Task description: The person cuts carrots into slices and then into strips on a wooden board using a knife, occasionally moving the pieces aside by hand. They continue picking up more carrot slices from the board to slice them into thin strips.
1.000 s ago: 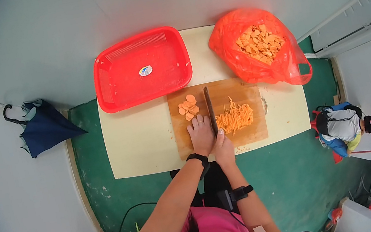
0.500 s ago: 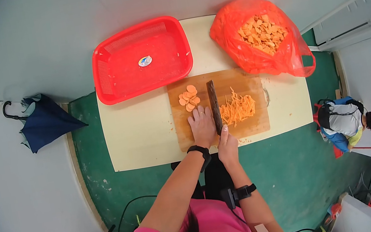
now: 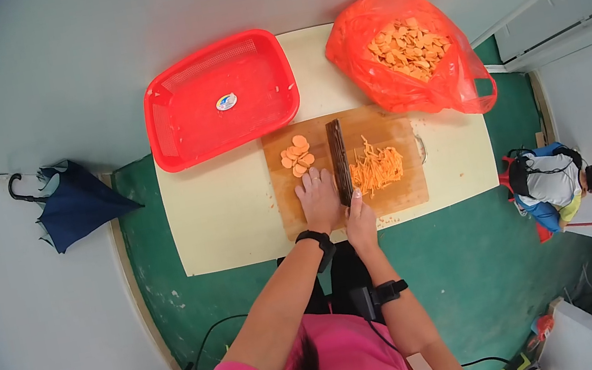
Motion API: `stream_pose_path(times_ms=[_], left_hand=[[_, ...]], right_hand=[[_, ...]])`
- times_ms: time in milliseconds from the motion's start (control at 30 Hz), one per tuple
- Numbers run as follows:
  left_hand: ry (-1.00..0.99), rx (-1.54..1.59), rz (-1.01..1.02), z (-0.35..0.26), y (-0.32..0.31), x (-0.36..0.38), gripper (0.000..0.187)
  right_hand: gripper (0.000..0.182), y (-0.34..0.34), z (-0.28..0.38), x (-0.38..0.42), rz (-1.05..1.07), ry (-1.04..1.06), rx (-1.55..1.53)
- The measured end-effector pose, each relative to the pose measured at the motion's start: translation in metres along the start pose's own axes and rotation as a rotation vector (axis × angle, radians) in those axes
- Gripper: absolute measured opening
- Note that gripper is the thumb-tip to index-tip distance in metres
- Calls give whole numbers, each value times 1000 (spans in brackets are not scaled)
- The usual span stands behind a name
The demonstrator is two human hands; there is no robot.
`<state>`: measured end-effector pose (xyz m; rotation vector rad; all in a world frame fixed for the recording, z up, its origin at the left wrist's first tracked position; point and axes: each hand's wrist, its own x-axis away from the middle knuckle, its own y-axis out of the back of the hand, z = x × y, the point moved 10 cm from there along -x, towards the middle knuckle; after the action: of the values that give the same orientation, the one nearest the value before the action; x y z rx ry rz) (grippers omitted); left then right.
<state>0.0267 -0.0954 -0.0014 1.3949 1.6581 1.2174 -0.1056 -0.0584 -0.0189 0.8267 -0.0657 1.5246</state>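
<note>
My right hand (image 3: pixel 361 224) grips the handle of a kitchen knife (image 3: pixel 340 161), its broad dark blade standing on the wooden cutting board (image 3: pixel 411 200). Left of the blade, my left hand (image 3: pixel 320 203) presses down on the board with bent fingertips close to the knife; whatever lies under them is hidden. Beyond its fingertips sits a small pile of round orange slices (image 3: pixel 297 156), which look like carrot. To the right of the blade lies a heap of thin orange shreds (image 3: pixel 378 168).
A red plastic basket (image 3: pixel 228 137) stands at the table's back left. At the back right is a red plastic bag (image 3: pixel 355 24) full of orange slices. A blue umbrella (image 3: pixel 81 203) leans at the left wall. Another person (image 3: pixel 552 179) is at the far right.
The whole view has shifted slightly. Both hands stay at the same spot on the board, and the knife blade is tilted a little more, showing a wider face.
</note>
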Motion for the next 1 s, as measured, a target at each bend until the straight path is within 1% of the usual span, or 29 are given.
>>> stream_pose_path(times_ms=[100,167,300,367,500,567,700,767,900,967,1000], left_hand=[[2,18,-11,5,-5,0,21],[3,-22,-6,4,-6,-1,17],[16,-60,-33,3,-8,-1,14],[16,-93,-54,4,-8,-1,13],[21,-60,-52,4,-6,-1,13],[17,-21,-44,5,-7,0,17],[-7,-21,-35,2,-2,0,20],[8,-6,-4,1,-1,1,26],[10,-9,-21,3,-4,1,23],[63,69,-15,7,-5,0,20],[59,70,-14,8,-8,0,20]], right_hand=[[69,6,-2,11,-11,-44,-62],[69,12,8,19,-27,-26,-34],[69,5,-1,16,4,-3,-7],[69,5,-1,16,-26,21,61],[66,5,16,23,-2,5,105],[66,6,27,26,-58,87,113],[65,-4,29,25,-17,29,138],[66,-6,36,19,-36,78,150],[66,-9,21,8,-13,64,133],[66,-4,11,5,-26,50,26],[66,0,8,3,-30,49,25]])
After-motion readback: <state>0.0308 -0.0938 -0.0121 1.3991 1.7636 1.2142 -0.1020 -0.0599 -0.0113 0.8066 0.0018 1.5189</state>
